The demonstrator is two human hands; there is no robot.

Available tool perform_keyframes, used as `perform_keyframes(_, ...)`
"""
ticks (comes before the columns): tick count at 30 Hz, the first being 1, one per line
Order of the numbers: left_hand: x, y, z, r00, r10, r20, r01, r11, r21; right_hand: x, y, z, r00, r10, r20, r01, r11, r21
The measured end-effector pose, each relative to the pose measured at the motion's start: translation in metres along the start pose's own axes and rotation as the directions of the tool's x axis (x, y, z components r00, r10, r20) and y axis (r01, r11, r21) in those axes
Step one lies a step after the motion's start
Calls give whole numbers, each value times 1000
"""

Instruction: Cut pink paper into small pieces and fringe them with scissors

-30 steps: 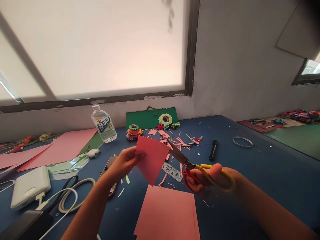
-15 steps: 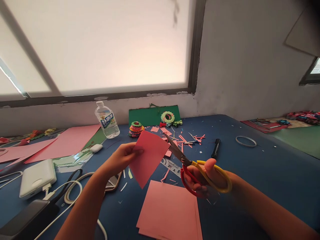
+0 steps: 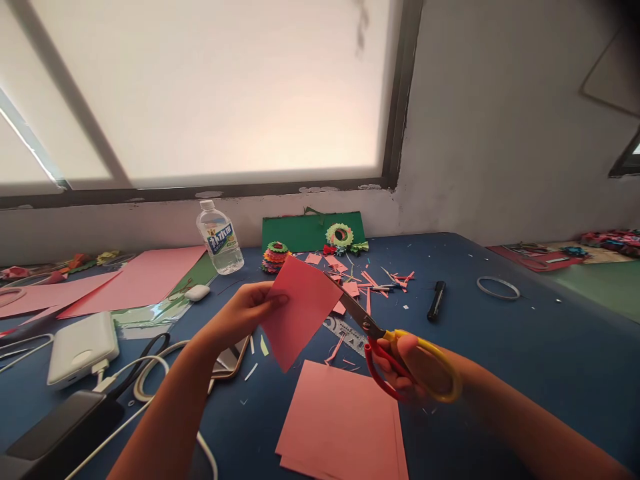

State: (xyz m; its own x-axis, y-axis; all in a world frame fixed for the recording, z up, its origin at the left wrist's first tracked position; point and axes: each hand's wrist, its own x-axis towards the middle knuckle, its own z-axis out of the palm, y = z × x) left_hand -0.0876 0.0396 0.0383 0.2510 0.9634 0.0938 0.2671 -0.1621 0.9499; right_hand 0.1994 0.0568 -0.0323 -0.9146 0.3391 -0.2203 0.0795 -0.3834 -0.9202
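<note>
Between thumb and fingers, my left hand point(image 3: 257, 307) pinches a square of pink paper point(image 3: 303, 313) by its left side, held up above the table. My right hand point(image 3: 403, 367) grips scissors point(image 3: 370, 327) with one yellow and one red handle. The blades point up and left, and they meet the paper's right corner; whether they lie around its edge or behind it is hard to tell. Below the held sheet lies a stack of pink paper squares point(image 3: 345, 427). A clear plastic ruler point(image 3: 345, 335) is partly hidden behind the scissors.
Pink scraps point(image 3: 367, 283) litter the blue table point(image 3: 500, 373). Farther back stand a water bottle point(image 3: 220, 240), a stacked paper ornament point(image 3: 275, 257) and a green board point(image 3: 295, 231). A black marker point(image 3: 437, 301) and a clear ring point(image 3: 499, 288) lie right; a white power bank point(image 3: 83, 350) with cables sits left.
The scissor blades have closed together somewhat at the paper's right corner, and the handles have drawn nearer each other. The whole view has shifted slightly. My left hand keeps the same hold.
</note>
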Motion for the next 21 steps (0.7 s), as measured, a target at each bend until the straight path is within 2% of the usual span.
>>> perform_keyframes(3,0,-1,-1,999,-28,31,27,999,28,-1,3,3,987,-162,22,162,987,-22)
perform_keyframes(5,0,-1,0,997,-54,61,52,998,24,-3,2,6,976,-212,46,215,975,-59)
perform_keyframes(9,-2,2,5,986,-88,144,86,996,22,-6,-3,12,977,-177,121,186,980,-67)
perform_keyframes(13,-3,5,14,967,-121,225,114,993,43,-5,-5,16,985,-135,111,145,985,-89)
perform_keyframes(17,0,1,19,969,-129,212,117,991,71,0,-5,19,981,-195,21,196,978,-72)
perform_keyframes(21,2,-2,18,978,-96,185,98,995,-1,3,-7,23,969,-247,-32,244,967,-68)
